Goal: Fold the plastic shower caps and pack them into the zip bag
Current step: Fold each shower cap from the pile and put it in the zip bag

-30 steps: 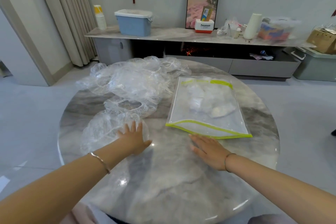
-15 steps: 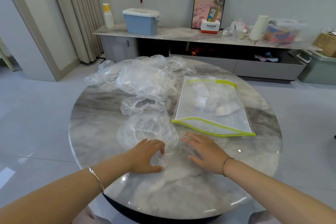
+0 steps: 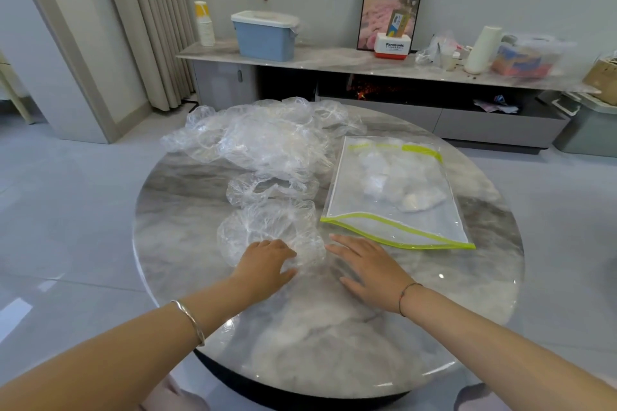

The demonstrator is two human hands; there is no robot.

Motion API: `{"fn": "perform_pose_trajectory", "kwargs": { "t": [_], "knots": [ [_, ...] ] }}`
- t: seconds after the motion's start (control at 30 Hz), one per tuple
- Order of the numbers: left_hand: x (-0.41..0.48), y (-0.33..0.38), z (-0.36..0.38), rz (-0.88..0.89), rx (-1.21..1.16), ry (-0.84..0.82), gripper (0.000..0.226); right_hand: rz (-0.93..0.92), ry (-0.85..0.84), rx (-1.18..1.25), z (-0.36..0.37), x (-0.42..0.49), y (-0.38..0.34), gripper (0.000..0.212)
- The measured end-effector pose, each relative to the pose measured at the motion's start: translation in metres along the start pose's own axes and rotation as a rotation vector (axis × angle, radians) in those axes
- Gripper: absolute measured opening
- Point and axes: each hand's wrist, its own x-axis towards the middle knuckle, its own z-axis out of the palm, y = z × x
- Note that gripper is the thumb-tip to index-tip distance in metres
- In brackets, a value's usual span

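Lying spread near the centre of the marble table (image 3: 180, 230): one clear shower cap (image 3: 267, 227); left hand (image 3: 263, 265) on its near edge, fingers curled, seemingly pinching the film; right hand (image 3: 367, 272) flat on the table just right of it, fingers straight, holding nothing; zip bag (image 3: 397, 227) right; cap pile (image 3: 267, 140) far.

The shower cap (image 3: 267, 230) no longer lies out toward the 8 o'clock rim of the tabletop (image 3: 187, 210). It has slid inward and now sits near the middle, just at 9 o'clock of the near corner of the zip bag (image 3: 394, 210). The left hand (image 3: 263, 265), flat on the cap a second ago, now curls its fingers over the cap's 5 o'clock edge. The right hand (image 3: 370, 269) has edged leftward, its fingertips just beside the cap.
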Motion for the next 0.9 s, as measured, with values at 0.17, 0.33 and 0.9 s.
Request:
{"fn": "perform_pose_trajectory", "kwargs": {
  "t": [0.17,0.33,0.9],
  "knots": [
    [0.005,0.002,-0.006,0.026,-0.062,0.144,0.032,-0.002,0.029,-0.006,0.000,0.002,-0.001,0.060],
    [0.003,0.008,-0.009,0.110,-0.091,0.037,0.040,-0.033,-0.028,-0.080,0.003,0.002,0.000,0.059],
    [-0.008,0.026,-0.010,0.397,-0.201,0.129,0.027,-0.068,0.253,-0.048,0.005,0.007,-0.004,0.031]
  ]
}}
